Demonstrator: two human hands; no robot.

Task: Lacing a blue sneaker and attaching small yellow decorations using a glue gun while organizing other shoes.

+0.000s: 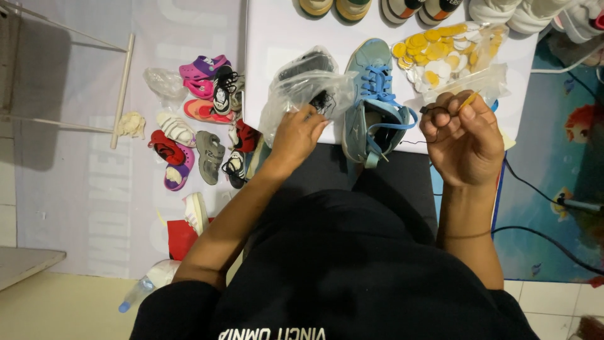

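Observation:
A light blue sneaker (372, 94) with bright blue laces lies on the white table (270, 38), toe pointing away from me. My right hand (464, 135) is closed beside it, pinching a thin yellow-tipped tool and a dark thread that runs toward the shoe. My left hand (296, 135) reaches into a clear plastic bag (302, 88) left of the sneaker; the bag holds a dark object, and my fingertips are partly hidden by the plastic.
A clear bag of yellow and white round discs (440, 53) lies at the table's back right. Several shoes line the far edge (409, 7). Small colourful shoes (201, 119) cover a cloth on the floor at left. Black cables (541, 233) run at right.

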